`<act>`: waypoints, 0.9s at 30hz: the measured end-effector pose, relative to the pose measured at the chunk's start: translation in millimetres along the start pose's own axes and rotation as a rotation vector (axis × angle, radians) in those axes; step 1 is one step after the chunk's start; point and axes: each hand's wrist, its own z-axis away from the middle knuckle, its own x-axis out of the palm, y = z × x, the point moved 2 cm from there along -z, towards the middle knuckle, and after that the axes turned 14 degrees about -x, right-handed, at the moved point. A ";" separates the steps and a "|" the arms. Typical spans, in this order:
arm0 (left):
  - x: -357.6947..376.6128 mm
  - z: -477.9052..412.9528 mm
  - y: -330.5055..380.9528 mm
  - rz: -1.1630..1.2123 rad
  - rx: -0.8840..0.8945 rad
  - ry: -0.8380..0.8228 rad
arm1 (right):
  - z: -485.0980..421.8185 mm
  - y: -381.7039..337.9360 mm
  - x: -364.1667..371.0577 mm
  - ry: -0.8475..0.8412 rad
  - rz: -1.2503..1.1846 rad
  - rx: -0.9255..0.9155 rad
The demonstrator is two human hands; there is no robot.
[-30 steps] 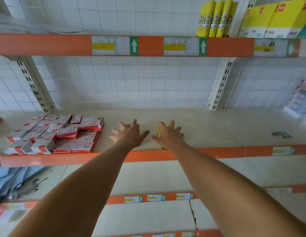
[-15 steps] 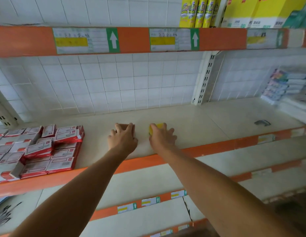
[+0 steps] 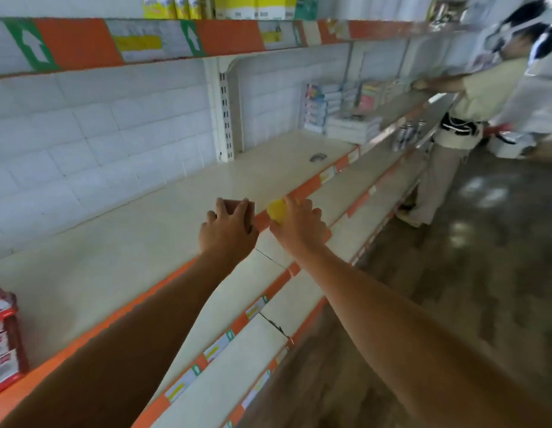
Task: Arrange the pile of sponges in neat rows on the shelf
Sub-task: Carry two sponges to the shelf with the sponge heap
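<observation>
**Two sponges held at the shelf's front edge**

At the far left we see a stack of red-and-white printed cardboard boxes [image 3: 2, 338] standing at the front of the cream shelf board with the orange front lip [image 3: 129, 242]. From the boxes to our hands the board runs flat and open, back to the white tiled wall [image 3: 98, 134]. That stretch is the widest room near us.

Our left hand [image 3: 226, 233] has its grip closed on a brown rectangular sponge [image 3: 237, 206], fingers spread over its near face and fingertips hooked on its top edge. The sponge sits over the board just inside the orange lip, and the edge we can see runs roughly along the shelf. The hand hides the rest, so we cannot tell its full long axis, nor whether it rests on the board.

Just beside it, our right hand [image 3: 299, 230] grips a yellow sponge [image 3: 276, 210] over the lip. Only one rounded end shows past the fingers, pointing up and left.

Further right the board continues past a white slotted metal upright [image 3: 225, 112] to a small dark object [image 3: 318, 156] and stacked pale packets [image 3: 345, 122]. Another person in a beige top [image 3: 484, 91] stands at the shelving on the brown floor [image 3: 484, 273].
</observation>
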 end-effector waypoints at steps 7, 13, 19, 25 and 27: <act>43.8 79.5 137.1 0.036 0.347 -0.158 | 113.9 130.1 -73.7 0.045 0.152 0.401; 65.1 179.3 234.5 0.093 0.562 -0.286 | 225.9 206.5 -135.6 0.144 0.177 0.674; 86.1 283.5 285.1 0.143 0.716 -0.336 | 344.7 241.5 -171.4 0.224 0.193 0.841; 95.7 376.9 279.3 0.247 0.841 -0.307 | 453.3 245.7 -184.1 0.281 0.128 0.877; 107.4 400.3 267.4 0.281 0.853 -0.335 | 479.2 246.9 -182.7 0.299 0.118 0.875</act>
